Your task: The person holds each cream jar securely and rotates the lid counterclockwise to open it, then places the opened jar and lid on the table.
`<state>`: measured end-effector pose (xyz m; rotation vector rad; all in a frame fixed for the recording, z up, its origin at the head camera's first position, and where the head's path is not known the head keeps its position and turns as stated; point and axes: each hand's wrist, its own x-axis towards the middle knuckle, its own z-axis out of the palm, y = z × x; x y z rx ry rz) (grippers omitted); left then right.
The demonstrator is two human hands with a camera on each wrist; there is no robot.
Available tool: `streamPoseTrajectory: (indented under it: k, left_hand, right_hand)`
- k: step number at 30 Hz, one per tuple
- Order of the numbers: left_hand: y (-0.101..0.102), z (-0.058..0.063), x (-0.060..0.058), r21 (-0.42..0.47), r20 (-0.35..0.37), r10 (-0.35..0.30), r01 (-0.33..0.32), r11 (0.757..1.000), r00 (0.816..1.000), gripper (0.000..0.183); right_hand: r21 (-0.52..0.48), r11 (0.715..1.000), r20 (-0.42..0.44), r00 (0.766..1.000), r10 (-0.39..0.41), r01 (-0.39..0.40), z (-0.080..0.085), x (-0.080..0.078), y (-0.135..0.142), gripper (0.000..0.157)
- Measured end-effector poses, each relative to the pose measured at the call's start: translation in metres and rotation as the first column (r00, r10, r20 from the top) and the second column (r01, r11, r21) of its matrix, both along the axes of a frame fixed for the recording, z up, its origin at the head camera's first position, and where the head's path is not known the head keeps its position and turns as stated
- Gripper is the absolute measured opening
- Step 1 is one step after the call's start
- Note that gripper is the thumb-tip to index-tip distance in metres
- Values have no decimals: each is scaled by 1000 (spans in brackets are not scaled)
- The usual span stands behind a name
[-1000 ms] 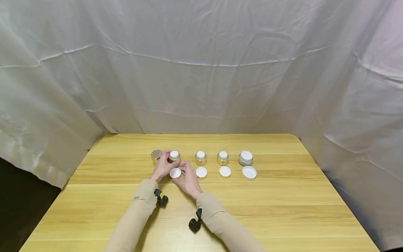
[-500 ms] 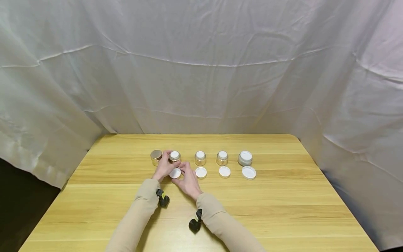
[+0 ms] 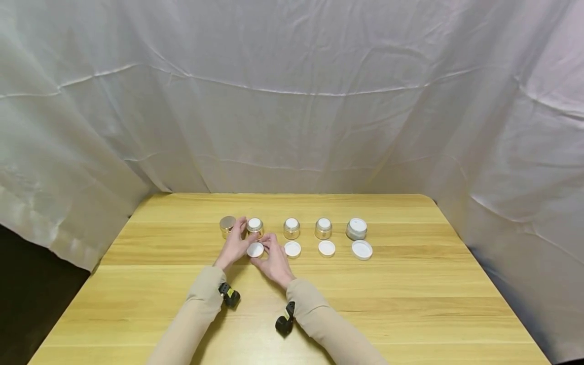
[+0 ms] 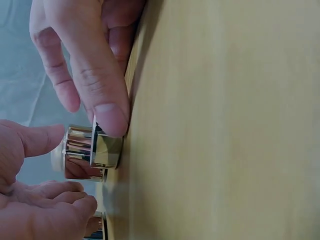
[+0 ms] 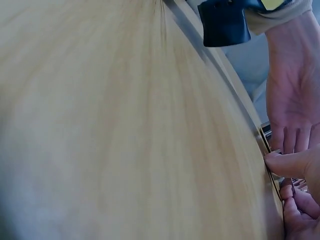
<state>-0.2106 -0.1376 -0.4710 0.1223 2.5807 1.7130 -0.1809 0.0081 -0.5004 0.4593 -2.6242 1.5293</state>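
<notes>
In the head view a gold glass jar (image 3: 255,224) with a white inner cap stands second from the left. Its lid (image 3: 255,249) lies white side up just in front. My left hand (image 3: 232,247) is spread around the jar's left side; in the left wrist view its thumb (image 4: 44,138) and fingers (image 4: 62,197) stand apart from the jar (image 4: 79,150). My right hand (image 3: 276,263) pinches the lid by its edge, its thumb (image 4: 111,120) on the rim. The right wrist view shows the right thumb (image 5: 285,164), with the lid mostly hidden.
At the far left is a jar with its gold lid on (image 3: 227,224). To the right stand two more gold jars (image 3: 291,229) (image 3: 323,229) and a wider clear jar (image 3: 356,229), each with an upturned lid (image 3: 362,250) in front. Grey curtains (image 3: 292,142) surround the wooden table (image 3: 410,294).
My left hand has loosened from the gold jar and drawn slightly left and toward me. The right hand stays at the lid. The jars have not visibly moved on the table.
</notes>
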Motion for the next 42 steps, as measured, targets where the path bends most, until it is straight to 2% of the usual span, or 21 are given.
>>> streamPoseTrajectory:
  k: [5,9,15,20,22,26,29,33,37,42]
  left_hand:
    - [-2,4,7,15,-58,29,-28,999,998,65]
    - [-7,7,10,113,-134,64,-49,992,989,57]
    - [-20,8,10,198,-232,193,-148,969,953,48]
    - [-28,9,11,174,-246,280,-242,954,928,44]
    - [-31,9,12,146,-232,298,-270,952,926,46]
    - [-37,7,12,65,-151,318,-312,948,936,60]
    - [-42,3,12,29,-58,326,-324,945,944,71]
    - [-46,-1,10,21,25,322,-323,946,946,80]
    - [-48,-3,8,15,50,313,-314,949,948,83]
    - [-51,-4,4,-8,66,275,-275,961,959,85]
  right_hand:
    - [-43,998,26,999,39,-38,1,0,2,57]
    - [-76,993,73,993,95,-89,5,1,6,66]
    - [-98,985,153,976,153,-139,17,9,13,80]
    - [-144,976,158,969,188,-166,26,16,23,79]
    - [-170,969,135,969,206,-182,28,18,29,77]
    - [-224,954,77,972,220,-199,31,23,44,72]
    - [-263,948,54,978,201,-180,34,27,56,66]
    - [-322,937,41,986,159,-138,36,31,70,59]
    - [-355,928,18,992,124,-110,35,34,80,55]
    - [-354,930,3,994,106,-98,34,37,87,51]
